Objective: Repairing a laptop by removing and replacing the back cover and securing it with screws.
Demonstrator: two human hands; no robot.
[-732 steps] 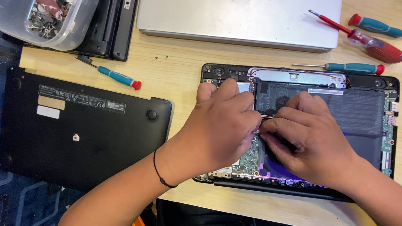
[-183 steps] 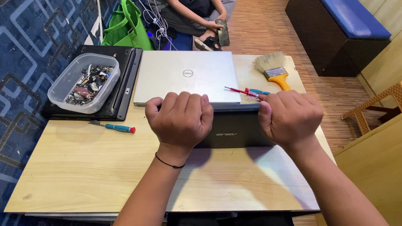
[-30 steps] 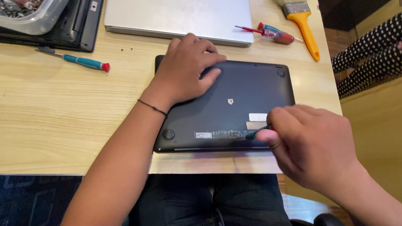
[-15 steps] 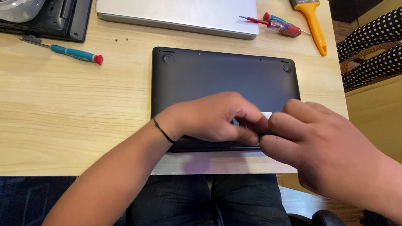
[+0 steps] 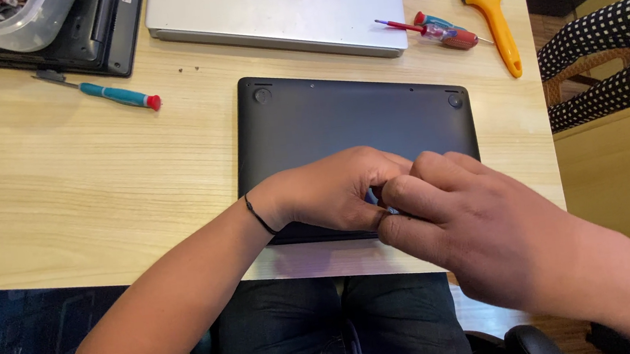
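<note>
A black laptop lies bottom side up on the wooden table, its near edge at the table's front. My left hand rests on the near part of the black cover with its fingers curled in. My right hand comes in from the right. Its thumb and fingers press against my left fingertips at one spot near the laptop's front edge. A small glint shows where the fingertips meet. Whatever is pinched there is hidden by the fingers. A thin black band circles my left wrist.
A closed silver laptop lies behind the black one. A teal screwdriver lies at the left, red and teal screwdrivers and an orange-handled brush at the right. A clear tub of parts sits on a black device. Another person's dotted trousers show at right.
My left hand slid from the laptop's far left corner back to its near edge and curled up. My right hand closed in against it from the right.
</note>
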